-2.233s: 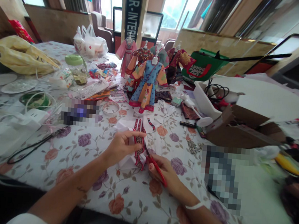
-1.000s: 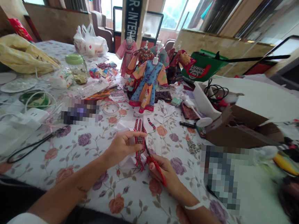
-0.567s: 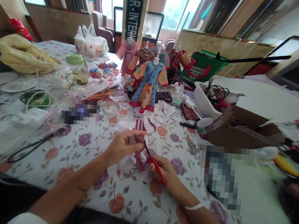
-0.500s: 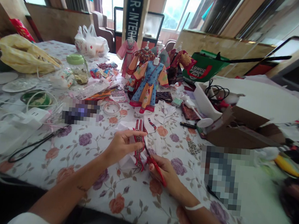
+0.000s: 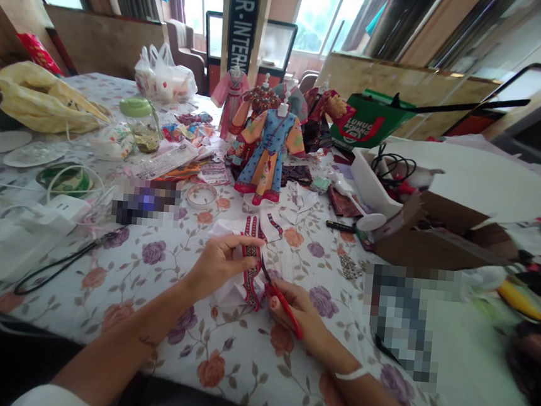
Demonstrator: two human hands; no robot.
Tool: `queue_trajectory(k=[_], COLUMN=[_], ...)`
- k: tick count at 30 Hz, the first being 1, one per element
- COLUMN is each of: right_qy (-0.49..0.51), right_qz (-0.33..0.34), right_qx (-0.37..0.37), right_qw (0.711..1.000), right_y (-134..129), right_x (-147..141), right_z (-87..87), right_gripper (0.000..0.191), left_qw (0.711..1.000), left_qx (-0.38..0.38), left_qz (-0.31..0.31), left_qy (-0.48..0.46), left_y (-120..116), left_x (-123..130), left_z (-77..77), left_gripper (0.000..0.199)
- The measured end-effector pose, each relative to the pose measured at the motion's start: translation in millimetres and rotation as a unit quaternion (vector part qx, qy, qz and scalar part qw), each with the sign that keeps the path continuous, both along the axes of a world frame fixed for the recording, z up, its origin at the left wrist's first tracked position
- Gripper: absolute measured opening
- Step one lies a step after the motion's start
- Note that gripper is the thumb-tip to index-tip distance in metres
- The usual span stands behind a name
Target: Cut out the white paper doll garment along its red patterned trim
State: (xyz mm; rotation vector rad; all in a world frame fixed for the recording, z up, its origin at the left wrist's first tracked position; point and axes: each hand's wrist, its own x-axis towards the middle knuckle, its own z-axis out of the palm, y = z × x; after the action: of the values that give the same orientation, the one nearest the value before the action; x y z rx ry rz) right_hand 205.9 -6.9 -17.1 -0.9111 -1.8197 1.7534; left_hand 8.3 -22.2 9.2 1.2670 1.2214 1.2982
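Note:
My left hand [image 5: 221, 263] pinches a piece of white fabric [image 5: 230, 295] printed with red and black patterned bands [image 5: 249, 276]. Its thumb and forefinger lie across the bands. In my right hand [image 5: 299, 312] is a pair of scissors [image 5: 285, 306] with red handles and dark blades. The blades point up and left, meeting the right edge of the fabric close to my left fingertips. Whether the blades are parted is hard to make out. Just beyond the fabric stands a small doll-sized dress [image 5: 270, 146], blue and orange, on a white stand.
More miniature robes [image 5: 232, 95] stand behind the blue one. To the right are a cardboard box [image 5: 438, 233], a white bin [image 5: 371, 180] and a black marker [image 5: 340, 227]. A roll of clear tape [image 5: 201, 196], a lidded jar [image 5: 139, 125] and white chargers [image 5: 26, 232] lie left.
Hardly anything differs. Both hands, the fabric and the scissors keep almost the same position, with only a very slight shift at the scissors.

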Motion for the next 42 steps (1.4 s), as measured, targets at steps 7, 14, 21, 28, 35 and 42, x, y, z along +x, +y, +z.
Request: queue_trajectory(k=[7,14,21,28,35,42], right_qy=[0.010,0.010,0.001,-0.014,-0.011,-0.014], right_qz=[-0.003,-0.011,-0.015,-0.022,-0.016,-0.017], right_qx=[-0.012,-0.013,-0.003,0.003,0.002,0.007], right_qw=[1.000,1.000,1.000,1.000,1.000,1.000], right_y=[-1.2,-1.8,-1.8,-1.1,-0.8,0.6], right_x=[-1.5,-1.5,-0.6,-1.0,-0.7,-0.4], right_z=[2.2,2.6,-0.7,-1.5,-3.3,-4.9], right_gripper=[0.050,0.051,0.055,0.057,0.055,0.055], left_qw=[0.999,0.998,0.997,0.993,0.992,0.999], left_qx=[-0.032,-0.041,-0.043,-0.055,-0.038,-0.020], left_qz=[-0.005,-0.018,-0.017,-0.025,-0.047,-0.021], left_qy=[-0.037,-0.044,-0.066,-0.097,-0.111,-0.040], left_y=[-1.1,-0.9,-1.3,-1.2,-0.3,-0.9], left_x=[3.4,3.4,4.1,4.4,3.2,-1.2], left_z=[0.4,-5.3,-4.3,-3.8,-8.0,-1.2], left_gripper=[0.030,0.033,0.034,0.035,0.038,0.032])
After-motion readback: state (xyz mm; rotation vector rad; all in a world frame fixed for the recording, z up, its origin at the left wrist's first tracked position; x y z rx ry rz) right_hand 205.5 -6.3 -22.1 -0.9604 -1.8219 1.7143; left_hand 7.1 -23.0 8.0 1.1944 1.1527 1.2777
